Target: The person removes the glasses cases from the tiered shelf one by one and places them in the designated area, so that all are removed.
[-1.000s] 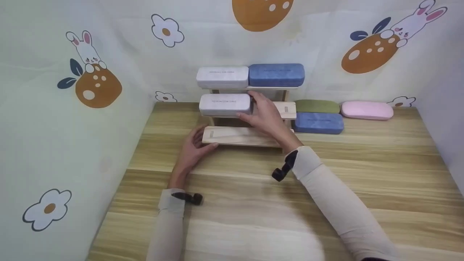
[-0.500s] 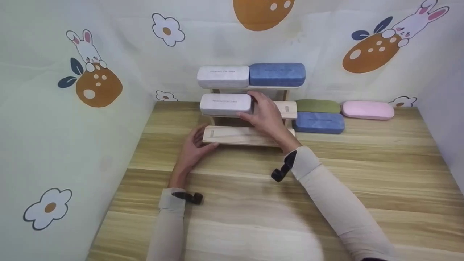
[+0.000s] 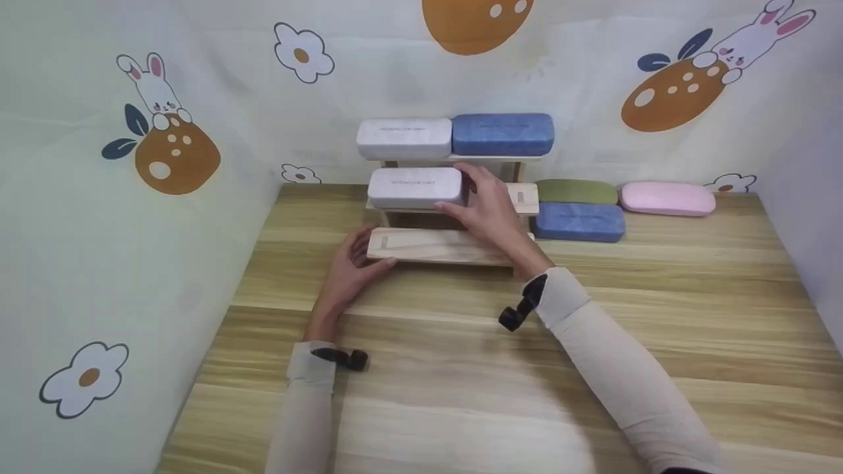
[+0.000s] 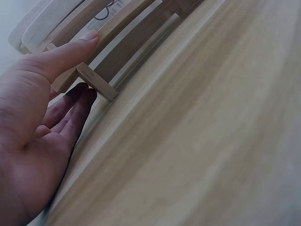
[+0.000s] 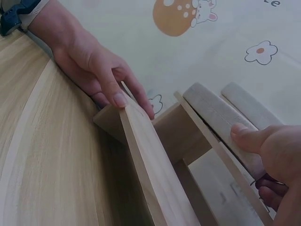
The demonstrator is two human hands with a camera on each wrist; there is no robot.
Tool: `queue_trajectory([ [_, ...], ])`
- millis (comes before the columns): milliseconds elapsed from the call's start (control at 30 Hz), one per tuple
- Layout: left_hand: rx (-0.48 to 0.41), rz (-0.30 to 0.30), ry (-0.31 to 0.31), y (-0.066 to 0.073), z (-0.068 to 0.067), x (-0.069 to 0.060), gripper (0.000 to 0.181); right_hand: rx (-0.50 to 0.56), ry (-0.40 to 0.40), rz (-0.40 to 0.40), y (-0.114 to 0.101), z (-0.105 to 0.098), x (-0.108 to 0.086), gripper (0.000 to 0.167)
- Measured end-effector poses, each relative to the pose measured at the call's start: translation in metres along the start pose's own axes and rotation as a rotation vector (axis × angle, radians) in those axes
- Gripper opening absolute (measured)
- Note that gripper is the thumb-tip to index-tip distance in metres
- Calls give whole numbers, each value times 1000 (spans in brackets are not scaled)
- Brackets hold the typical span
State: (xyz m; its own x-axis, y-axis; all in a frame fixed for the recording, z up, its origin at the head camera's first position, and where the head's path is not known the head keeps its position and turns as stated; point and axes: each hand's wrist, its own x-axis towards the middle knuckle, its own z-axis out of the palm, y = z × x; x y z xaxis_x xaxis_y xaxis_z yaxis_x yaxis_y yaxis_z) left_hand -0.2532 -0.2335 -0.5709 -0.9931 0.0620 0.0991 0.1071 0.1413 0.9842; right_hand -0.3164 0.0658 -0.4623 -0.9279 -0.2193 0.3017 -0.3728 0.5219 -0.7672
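Observation:
On the middle step of a wooden stand (image 3: 441, 246) lies a white case (image 3: 415, 187); my right hand (image 3: 490, 207) grips its right end between thumb and fingers. In the right wrist view the right thumb lies along the side of this white case (image 5: 221, 122). My left hand (image 3: 346, 273) holds the left end of the lowest step, its thumb on the front edge. The left wrist view shows this hand (image 4: 37, 108) round the step's end. Another white case (image 3: 404, 137) and a blue case (image 3: 504, 134) sit side by side on the top step.
Right of the stand, a green case (image 3: 578, 191) lies behind another blue case (image 3: 579, 222), with a pink case (image 3: 668, 199) farther right. The wooden tabletop (image 3: 448, 382) meets a patterned wall covering (image 3: 230, 99) at the back and left.
The white case on the middle step has shifted slightly to the right together with my right hand. My left hand has kept its place on the lowest step.

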Motion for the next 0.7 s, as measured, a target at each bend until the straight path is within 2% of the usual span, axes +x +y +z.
queue_trajectory([
  [167,12,-4,-2,0,0,0,93,15,-4,21,0,-5,-2,81],
  [300,9,-7,0,0,0,0,92,41,26,21,0,-9,-6,81],
  [567,-31,-2,-3,1,0,0,87,239,96,19,5,-14,-18,79],
  [700,-37,-5,-9,2,0,0,88,288,111,39,10,-18,-27,80],
])
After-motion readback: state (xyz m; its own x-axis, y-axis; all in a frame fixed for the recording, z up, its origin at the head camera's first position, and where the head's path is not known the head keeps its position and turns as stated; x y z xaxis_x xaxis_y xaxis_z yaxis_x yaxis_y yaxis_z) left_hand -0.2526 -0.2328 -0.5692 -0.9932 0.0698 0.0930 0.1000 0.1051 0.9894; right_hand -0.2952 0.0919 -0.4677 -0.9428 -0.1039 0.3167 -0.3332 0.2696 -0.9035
